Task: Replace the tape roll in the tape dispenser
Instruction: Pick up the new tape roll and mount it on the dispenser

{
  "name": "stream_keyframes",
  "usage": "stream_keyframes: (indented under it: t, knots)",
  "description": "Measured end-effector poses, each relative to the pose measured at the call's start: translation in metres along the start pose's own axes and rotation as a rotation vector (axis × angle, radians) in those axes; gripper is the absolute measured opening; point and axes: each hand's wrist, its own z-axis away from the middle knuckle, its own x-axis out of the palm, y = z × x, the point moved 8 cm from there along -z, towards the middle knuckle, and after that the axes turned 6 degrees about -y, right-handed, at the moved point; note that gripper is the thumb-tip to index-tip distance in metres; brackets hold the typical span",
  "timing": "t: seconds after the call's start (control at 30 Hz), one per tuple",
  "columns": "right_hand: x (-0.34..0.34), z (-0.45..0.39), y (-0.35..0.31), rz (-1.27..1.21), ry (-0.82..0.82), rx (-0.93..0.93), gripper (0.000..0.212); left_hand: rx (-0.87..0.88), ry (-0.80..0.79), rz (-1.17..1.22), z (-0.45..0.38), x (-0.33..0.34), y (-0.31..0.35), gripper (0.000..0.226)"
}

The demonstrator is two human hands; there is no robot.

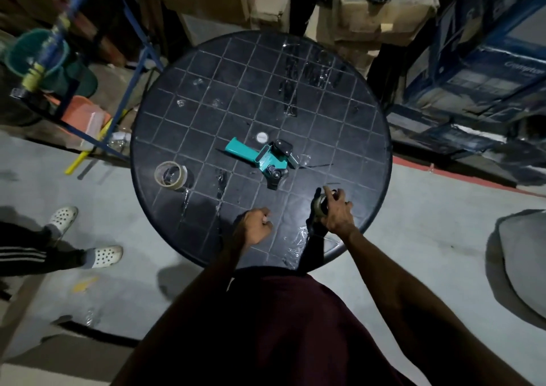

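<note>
Standing widest in view, the round black table [339,114] carries the teal tape dispenser [260,156] lying on its side near centre, spindle apparently bare. A tape roll [170,175] sits well apart toward the left edge. The right hand [335,213] grasps another roll [322,205]; the left hand [254,226] is clenched, seemingly empty. Rolls judged light, rigid-cored; grip by outer rim. No legible writing on them.
</note>
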Motion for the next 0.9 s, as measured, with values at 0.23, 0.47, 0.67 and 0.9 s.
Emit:
stream_keyframes:
  t: [0.23, 0.47, 0.67, 0.9]
  knots:
    - [0.014, -0.004, -0.002, 0.05, 0.011, 0.013, 0.073, -0.033, -0.017, -0.011, -0.018, -0.041, -0.02, 0.027]
    - [0.02, -0.001, -0.005, 0.03, 0.01, 0.066, 0.08, 0.146, 0.157, -0.338, -0.083, -0.129, 0.018, 0.064]
    - [0.038, 0.004, -0.022, 0.001, -0.013, 0.019, 0.084, 0.206, 0.103, -0.684, -0.12, -0.147, 0.029, 0.081]
    - [0.047, 0.013, -0.038, -0.029, -0.021, -0.004, 0.09, 0.155, 0.069, -0.774, -0.112, -0.11, 0.01, 0.058]
